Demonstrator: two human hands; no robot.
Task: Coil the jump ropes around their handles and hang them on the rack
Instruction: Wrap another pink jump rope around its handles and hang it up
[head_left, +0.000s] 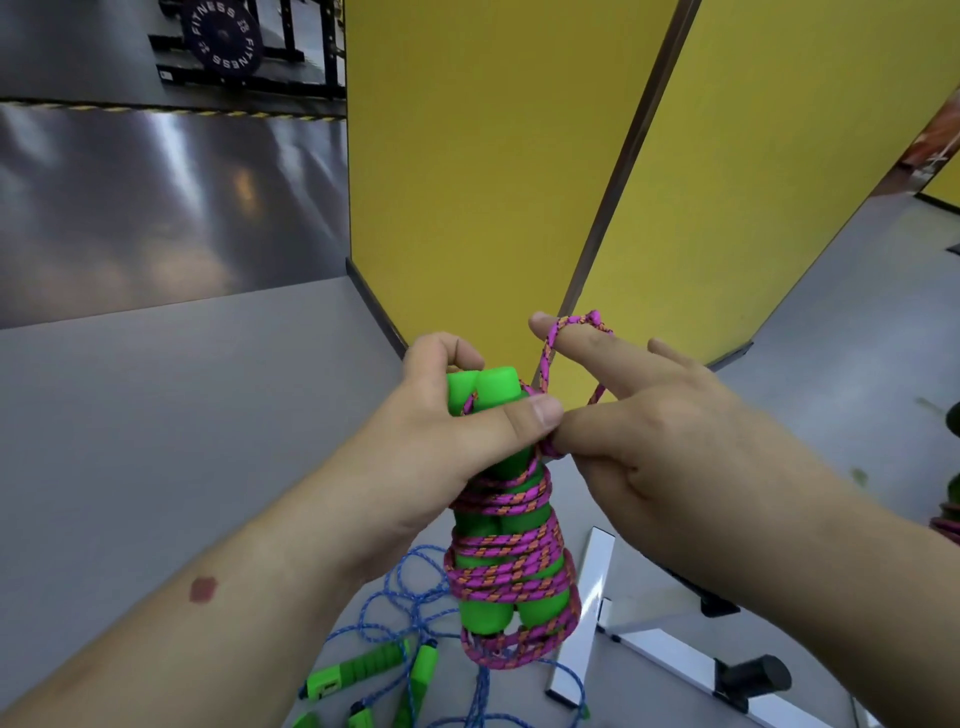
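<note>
Centre frame, the left hand (457, 415) grips the green handles (493, 499); the right hand (623, 415), forefinger out, pinches the pink rope (506, 566) loop; keep the loop taut while tucking, lest the coils slacken.

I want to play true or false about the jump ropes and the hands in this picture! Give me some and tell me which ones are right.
1. The pink rope is wound around two green handles. True.
2. The left hand grips the top of the green handles. True.
3. The right hand hangs loose and touches no rope. False: a loop of pink rope lies over its forefinger, and its thumb pinches the rope beside the handles.
4. The blue rope is neatly coiled too. False: it lies loose on the floor below the hands.
5. The wall panels behind the hands are red. False: they are yellow.
</note>
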